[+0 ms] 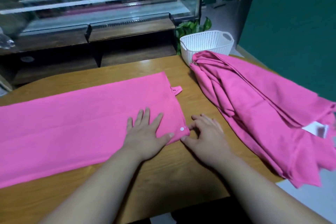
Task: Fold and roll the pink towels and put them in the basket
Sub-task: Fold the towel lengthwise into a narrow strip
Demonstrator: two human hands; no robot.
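Folded towel: a pink towel (72, 123) lies flat on the bench (181, 172) as a long, smooth strip. Its left end runs out of view and its right end stops near the middle of the bench.
Left hand: the left hand (147, 132) lies palm down on the strip near its right end, fingers straight and spread, pressing the cloth flat.
Right hand: the right hand (207, 132) is at the near right corner. Its thumb and forefinger are drawn in and appear to pinch the corner beside a white snap (181, 128); the other fingers are loosely bent above the bench.
Handling: the towel is thin, light and limp, and the layers will likely slide over each other. A roll should probably start from this short right end, with both hands spread across the width to keep it tight and even.
Small parts: a hang loop (176, 90) sticks out at the far right corner and may need tucking in.
Towel heap: more pink towels (254, 105) lie rumpled on the right of the bench, spilling over its edge. A white label (314, 129) shows among them, and the heap's far end touches the basket.
Basket: the white lattice basket (205, 42) stands at the far right corner of the bench. No towel shows inside, though its floor is hidden.
Progress: judged early, since nothing is rolled yet.
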